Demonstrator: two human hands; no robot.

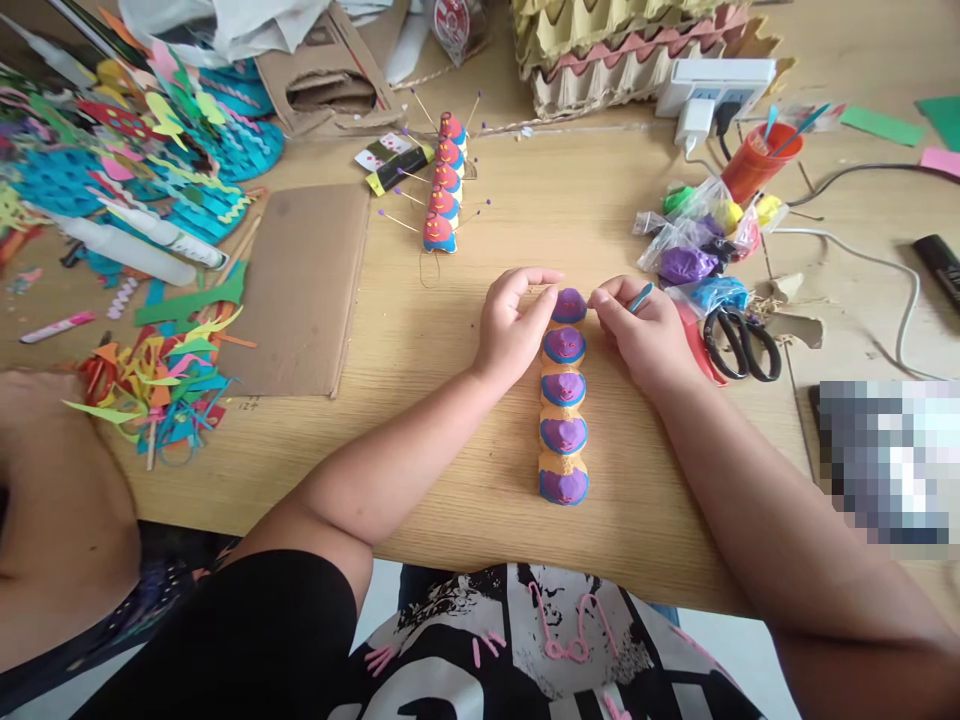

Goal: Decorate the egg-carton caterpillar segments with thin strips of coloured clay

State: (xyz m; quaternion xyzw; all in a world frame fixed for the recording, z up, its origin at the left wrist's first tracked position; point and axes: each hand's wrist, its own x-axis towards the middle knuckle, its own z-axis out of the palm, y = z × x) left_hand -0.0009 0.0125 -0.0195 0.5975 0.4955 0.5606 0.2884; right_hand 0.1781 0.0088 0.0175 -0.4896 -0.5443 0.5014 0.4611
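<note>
A strip of egg carton [564, 410] lies lengthwise on the table, its several bumps covered in purple and blue clay with small reddish faces. At the left of its far end is my left hand [516, 325], thumb and forefinger close to the top bump; what they hold, if anything, is too small to tell. My right hand [643, 325] is on the other side, fingers closed around a small blue tool [641, 297], its fingertips near the same bump. Farther back stands a similar strip in red and blue [442, 190] with thin sticks poking out.
Cardboard [300, 290] and colorful paper scraps [165, 380] lie left, beside another person's arm [64, 520]. Black-handled scissors [742, 345], bagged clay [686, 262], a red cup [761, 160] and a power strip [716, 85] are right. Egg trays [630, 60] are behind.
</note>
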